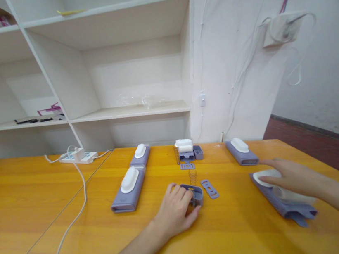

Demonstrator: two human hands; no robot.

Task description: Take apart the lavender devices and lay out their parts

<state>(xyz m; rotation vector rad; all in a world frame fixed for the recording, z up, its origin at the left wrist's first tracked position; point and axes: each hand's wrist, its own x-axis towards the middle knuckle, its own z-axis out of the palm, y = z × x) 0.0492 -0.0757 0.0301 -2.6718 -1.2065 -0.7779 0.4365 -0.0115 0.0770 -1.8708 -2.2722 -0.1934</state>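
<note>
My left hand (pixel 175 205) is closed around the side of a small purple-grey plastic housing (pixel 199 196) that rests on the table. A thin coil spring (pixel 193 177) stands just behind this housing, and a flat purple slotted plate (pixel 209 189) lies to its right. At the right, my right hand (pixel 283 175) hovers over or touches a purple-grey sleeve (pixel 272 198) with a white oval piece (pixel 259 179) on it; which of these, I cannot tell. Its fingers are stretched out and slightly blurred. Under that hand, a whitish roll (pixel 286 195) lies on the sleeve's lower end.
Purple sleeves with white ovals lie at the left (pixel 125 197) and far right (pixel 238 153). White pieces (pixel 184 145), a small purple box (pixel 198 152) and another slotted plate (pixel 187 166) sit at the back. A power strip (pixel 79 156) trails a white cable (pixel 83 196) across the table.
</note>
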